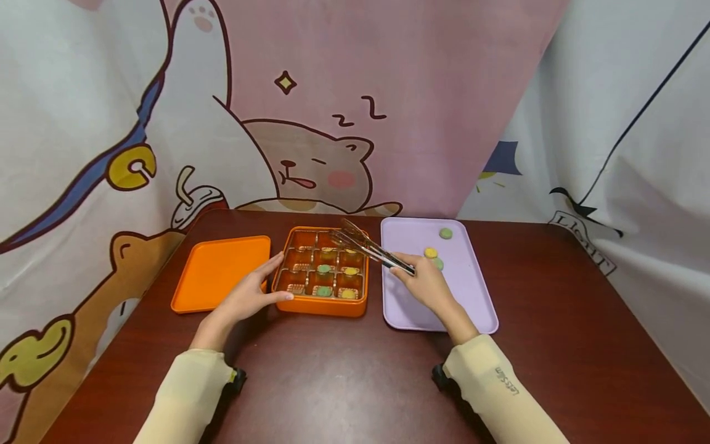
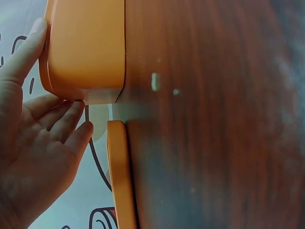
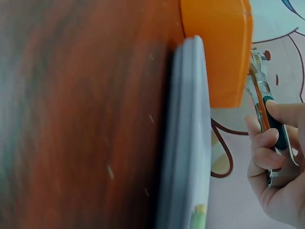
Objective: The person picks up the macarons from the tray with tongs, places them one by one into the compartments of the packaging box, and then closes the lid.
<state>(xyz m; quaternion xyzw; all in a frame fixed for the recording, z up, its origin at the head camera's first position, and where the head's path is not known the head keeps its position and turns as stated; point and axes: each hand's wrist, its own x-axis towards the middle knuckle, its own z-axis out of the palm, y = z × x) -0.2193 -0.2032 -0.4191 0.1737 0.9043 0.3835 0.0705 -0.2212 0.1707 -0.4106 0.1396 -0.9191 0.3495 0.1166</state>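
My left hand [image 1: 249, 296] rests on the near left corner of an orange box [image 1: 322, 306], thumb over the front rim and straight fingers along its left side. A clear divided insert in the box holds several small green discs [image 1: 324, 291] and yellow discs [image 1: 347, 294] in its middle and right columns. My right hand [image 1: 426, 282] grips metal tongs [image 1: 383, 251] with dark handle pads, and their tips hang over the box's back right part. Whether the tips hold anything, I cannot tell.
To the right, a lilac tray [image 1: 460, 302] bears a yellow disc [image 1: 431, 252], a green disc [image 1: 438, 264] partly behind my right hand, and another green piece [image 1: 446, 233] farther back. An orange lid [image 1: 216, 277] lies left of the box. A printed curtain [image 1: 444, 92] hangs behind the brown table [image 1: 333, 382].
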